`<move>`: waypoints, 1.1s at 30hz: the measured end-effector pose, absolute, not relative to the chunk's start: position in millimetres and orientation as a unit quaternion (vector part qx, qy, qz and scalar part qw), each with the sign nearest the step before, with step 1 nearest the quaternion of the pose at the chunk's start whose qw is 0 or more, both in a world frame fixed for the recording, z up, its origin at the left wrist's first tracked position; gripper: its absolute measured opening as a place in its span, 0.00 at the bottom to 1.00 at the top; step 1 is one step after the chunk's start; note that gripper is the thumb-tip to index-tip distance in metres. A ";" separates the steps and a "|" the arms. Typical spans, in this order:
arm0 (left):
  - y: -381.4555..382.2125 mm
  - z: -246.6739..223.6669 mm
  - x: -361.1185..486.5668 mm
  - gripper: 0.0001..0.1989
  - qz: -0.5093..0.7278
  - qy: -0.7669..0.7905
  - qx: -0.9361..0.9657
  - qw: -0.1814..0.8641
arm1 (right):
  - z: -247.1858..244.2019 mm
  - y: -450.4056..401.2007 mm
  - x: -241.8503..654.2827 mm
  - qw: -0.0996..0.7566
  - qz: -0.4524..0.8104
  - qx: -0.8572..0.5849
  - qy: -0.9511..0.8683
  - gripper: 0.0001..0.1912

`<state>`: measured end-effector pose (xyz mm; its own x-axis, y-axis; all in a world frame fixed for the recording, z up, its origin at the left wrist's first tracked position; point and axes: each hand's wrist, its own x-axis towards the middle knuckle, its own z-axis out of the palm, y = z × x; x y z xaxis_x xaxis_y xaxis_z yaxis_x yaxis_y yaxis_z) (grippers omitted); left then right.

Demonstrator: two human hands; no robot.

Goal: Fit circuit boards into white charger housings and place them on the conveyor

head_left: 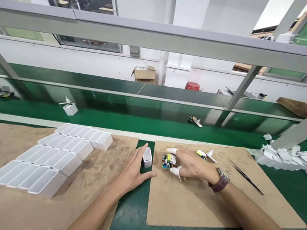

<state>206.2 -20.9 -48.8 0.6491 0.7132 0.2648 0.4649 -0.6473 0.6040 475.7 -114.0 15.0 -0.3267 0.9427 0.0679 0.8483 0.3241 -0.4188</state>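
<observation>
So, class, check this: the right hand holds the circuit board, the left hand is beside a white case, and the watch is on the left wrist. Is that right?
Not quite: the watch is on the right wrist, as the head view shows. The rest stands: the right hand holds the circuit board, and the left hand is beside a white case.

One pair of tweezers; left of it, two hands, one wristwatch, one hand-held circuit board, over a dozen white boxes; beneath it, one cardboard sheet.
</observation>
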 end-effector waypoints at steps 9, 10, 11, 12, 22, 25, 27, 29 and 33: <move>-18.1 -49.0 209.2 0.38 0.290 0.367 0.848 0.249 | 7.7 -114.3 449.1 0.310 0.257 -0.523 -0.751 0.35; -18.7 -48.3 209.2 0.38 0.296 0.364 0.847 0.249 | 3.9 -113.1 448.7 0.339 0.271 -0.515 -0.739 0.35; -19.7 -47.6 209.0 0.37 0.302 0.360 0.847 0.250 | 0.0 -111.9 449.2 0.367 0.284 -0.503 -0.729 0.35; -20.9 -46.9 208.9 0.37 0.308 0.355 0.847 0.250 | -3.6 -110.8 450.4 0.388 0.294 -0.492 -0.722 0.35; -28.9 -42.7 208.5 0.38 0.337 0.302 0.862 0.229 | 7.6 -122.7 446.3 0.376 0.192 -0.499 -0.757 0.33; -30.4 -41.5 208.6 0.38 0.334 0.296 0.865 0.229 | 10.6 -126.2 441.5 0.366 0.119 -0.478 -0.790 0.33; -31.1 -41.5 208.8 0.39 0.338 0.292 0.866 0.226 | 8.8 -126.1 440.2 0.368 0.070 -0.466 -0.802 0.34; -31.7 -41.8 209.1 0.39 0.344 0.287 0.867 0.220 | 5.8 -125.2 439.8 0.367 0.030 -0.456 -0.810 0.35; -32.8 -41.9 209.2 0.40 0.350 0.278 0.868 0.217 | 0.5 -123.6 438.9 0.359 0.005 -0.445 -0.820 0.36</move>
<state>209.2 -32.8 -41.9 0.6005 0.6338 0.4876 0.3297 -0.7518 0.5710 438.9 -123.6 0.5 -0.3450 0.7339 0.5851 0.7271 0.6032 -0.3277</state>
